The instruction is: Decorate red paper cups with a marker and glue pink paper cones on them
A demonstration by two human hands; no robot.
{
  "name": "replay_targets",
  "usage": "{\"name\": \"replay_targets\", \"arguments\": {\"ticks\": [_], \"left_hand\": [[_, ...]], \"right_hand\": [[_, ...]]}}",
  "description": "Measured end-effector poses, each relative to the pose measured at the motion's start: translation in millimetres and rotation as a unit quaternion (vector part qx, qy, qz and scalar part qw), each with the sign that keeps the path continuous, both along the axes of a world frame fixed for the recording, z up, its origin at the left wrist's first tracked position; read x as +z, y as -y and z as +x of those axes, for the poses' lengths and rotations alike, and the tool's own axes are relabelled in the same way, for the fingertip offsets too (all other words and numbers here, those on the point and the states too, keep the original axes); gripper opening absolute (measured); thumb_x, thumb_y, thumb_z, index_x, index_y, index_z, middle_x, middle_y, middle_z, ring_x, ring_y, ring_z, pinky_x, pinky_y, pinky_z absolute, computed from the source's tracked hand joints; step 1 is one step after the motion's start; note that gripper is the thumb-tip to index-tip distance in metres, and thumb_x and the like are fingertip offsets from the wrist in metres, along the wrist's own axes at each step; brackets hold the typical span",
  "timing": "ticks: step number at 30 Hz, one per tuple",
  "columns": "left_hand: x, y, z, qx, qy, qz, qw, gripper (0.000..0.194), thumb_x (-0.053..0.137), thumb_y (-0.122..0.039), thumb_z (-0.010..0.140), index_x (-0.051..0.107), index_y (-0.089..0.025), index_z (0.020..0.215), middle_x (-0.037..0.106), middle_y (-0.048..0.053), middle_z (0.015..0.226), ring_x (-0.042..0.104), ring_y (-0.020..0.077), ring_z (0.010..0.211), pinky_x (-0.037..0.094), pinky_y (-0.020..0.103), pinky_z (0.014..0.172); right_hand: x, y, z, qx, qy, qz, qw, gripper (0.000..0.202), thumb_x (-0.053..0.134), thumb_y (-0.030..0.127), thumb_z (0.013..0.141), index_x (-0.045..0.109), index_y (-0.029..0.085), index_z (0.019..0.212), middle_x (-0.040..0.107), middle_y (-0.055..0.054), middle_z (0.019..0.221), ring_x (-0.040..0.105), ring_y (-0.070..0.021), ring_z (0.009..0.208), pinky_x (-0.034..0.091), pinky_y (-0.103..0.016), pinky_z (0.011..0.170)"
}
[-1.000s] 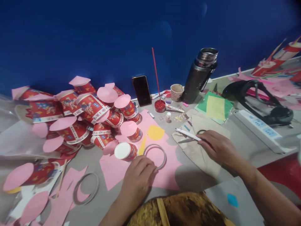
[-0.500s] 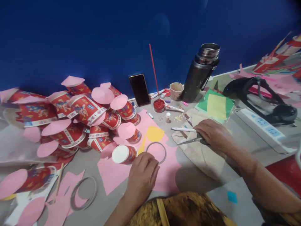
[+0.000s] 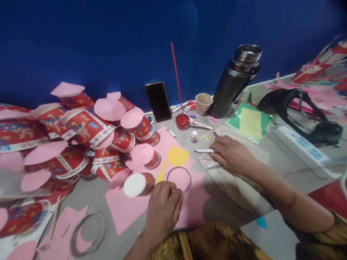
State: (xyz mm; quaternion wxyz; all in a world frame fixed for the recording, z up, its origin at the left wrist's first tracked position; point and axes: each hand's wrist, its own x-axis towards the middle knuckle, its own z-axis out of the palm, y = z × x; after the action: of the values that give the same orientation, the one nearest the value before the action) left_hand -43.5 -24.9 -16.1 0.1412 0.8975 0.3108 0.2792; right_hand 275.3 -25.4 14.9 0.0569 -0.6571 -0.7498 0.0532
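Note:
My right hand [image 3: 234,155] lies low over a beige cloth [image 3: 244,191], its fingers closed on a white marker pen [image 3: 202,151] whose dark tip points left. Under those fingers a bit of scissor blade [image 3: 214,166] shows; the handles are hidden. My left hand [image 3: 164,204] rests with curled fingers on a pink paper sheet [image 3: 189,213], at the lower edge of a thin grey ring [image 3: 191,178]. Whether anything is pinched there is hidden. Just beyond it, a red paper cup [image 3: 150,183] lies tilted, its white bottom facing me. A yellow paper piece [image 3: 178,156] lies above the ring.
Red cups with pink paper discs [image 3: 89,126] are heaped at left. Along the blue wall stand a phone [image 3: 158,102], a red paint pot [image 3: 182,122], a paper cup [image 3: 203,104] and an open thermos [image 3: 235,79]. A power strip [image 3: 300,148] lies right; another ring [image 3: 89,234] lies lower left.
My right hand has slid left over the scissors, covering most of them, and the marker pen has shifted slightly left. My left hand stays by the ring. The view has shifted a little.

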Motion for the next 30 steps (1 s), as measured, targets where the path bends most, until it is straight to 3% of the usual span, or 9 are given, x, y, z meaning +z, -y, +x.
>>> {"name": "replay_targets", "arguments": {"ticks": [6,9,12,14,16,21,27,30], "left_hand": [[-1.1,-1.2,-1.9,-0.003,-0.009,-0.003,1.0,0.013,0.059,-0.013,0.101,0.068,-0.02,0.097,0.065,0.005,0.09,0.056,0.0213,0.083,0.048,0.034,0.072],[-0.7,-2.2,-2.8,-0.018,-0.004,0.003,1.0,0.013,0.058,-0.012,0.101,0.067,-0.019,0.096,0.066,0.005,0.088,0.058,0.022,0.084,0.048,0.035,0.073],[0.1,-3.4,-3.1,-0.028,-0.003,0.013,1.0,0.013,0.057,-0.011,0.1,0.067,-0.019,0.096,0.067,0.006,0.087,0.059,0.0222,0.083,0.049,0.035,0.074],[0.6,-3.9,-3.3,-0.032,-0.007,0.015,0.999,0.014,0.057,-0.009,0.1,0.067,-0.018,0.095,0.067,0.005,0.086,0.058,0.0216,0.082,0.048,0.034,0.074],[0.9,-4.1,-3.7,-0.037,-0.008,0.012,0.999,0.015,0.057,-0.008,0.1,0.067,-0.018,0.095,0.066,0.005,0.084,0.057,0.0211,0.081,0.047,0.034,0.074],[1.6,-3.6,-4.9,-0.039,-0.008,0.006,0.999,0.015,0.058,-0.009,0.1,0.068,-0.018,0.093,0.066,0.004,0.082,0.056,0.0208,0.081,0.047,0.033,0.073],[3.6,-2.5,-5.0,-0.039,-0.01,0.013,0.999,0.015,0.056,-0.011,0.1,0.068,-0.018,0.097,0.068,0.005,0.083,0.059,0.0208,0.081,0.049,0.034,0.075],[3.8,-0.2,-9.4,-0.022,-0.004,0.028,0.999,0.015,0.057,-0.016,0.1,0.066,-0.02,0.088,0.067,0.004,0.077,0.058,0.0206,0.076,0.049,0.034,0.072]], "right_hand": [[-4.9,4.8,-4.2,-0.015,-0.032,0.053,0.998,0.027,0.054,0.036,0.105,0.076,0.02,0.11,0.072,-0.014,0.113,0.062,-0.0316,0.106,0.048,-0.043,0.092],[3.0,16.6,-25.5,0.005,-0.076,0.095,0.993,0.028,0.051,0.034,0.108,0.075,0.022,0.102,0.073,-0.01,0.1,0.064,-0.0269,0.096,0.048,-0.038,0.086],[7.0,29.8,-55.9,0.091,-0.11,0.035,0.989,0.029,0.052,0.022,0.105,0.069,0.022,0.081,0.065,-0.004,0.075,0.057,-0.0189,0.07,0.04,-0.033,0.064],[4.2,35.8,-73.2,0.172,-0.119,0.004,0.978,0.027,0.054,0.016,0.101,0.065,0.021,0.077,0.064,-0.003,0.076,0.054,-0.0181,0.068,0.038,-0.033,0.062],[-1.0,38.4,-83.8,0.207,-0.107,-0.035,0.972,0.022,0.054,0.014,0.099,0.066,0.021,0.081,0.068,-0.004,0.083,0.057,-0.0188,0.07,0.039,-0.034,0.061],[-8.4,35.6,-85.4,0.195,-0.119,-0.094,0.969,0.014,0.058,0.013,0.091,0.068,0.022,0.087,0.073,-0.006,0.091,0.062,-0.021,0.073,0.043,-0.036,0.062],[-12.1,37.4,-83.0,0.186,-0.155,-0.051,0.969,0.016,0.06,0.009,0.089,0.067,0.022,0.084,0.071,-0.004,0.087,0.063,-0.02,0.071,0.043,-0.036,0.062],[-17.4,40.2,-83.0,0.185,-0.157,-0.037,0.969,0.015,0.061,0.009,0.087,0.065,0.024,0.085,0.071,-0.003,0.087,0.062,-0.0206,0.073,0.042,-0.036,0.062]]}}
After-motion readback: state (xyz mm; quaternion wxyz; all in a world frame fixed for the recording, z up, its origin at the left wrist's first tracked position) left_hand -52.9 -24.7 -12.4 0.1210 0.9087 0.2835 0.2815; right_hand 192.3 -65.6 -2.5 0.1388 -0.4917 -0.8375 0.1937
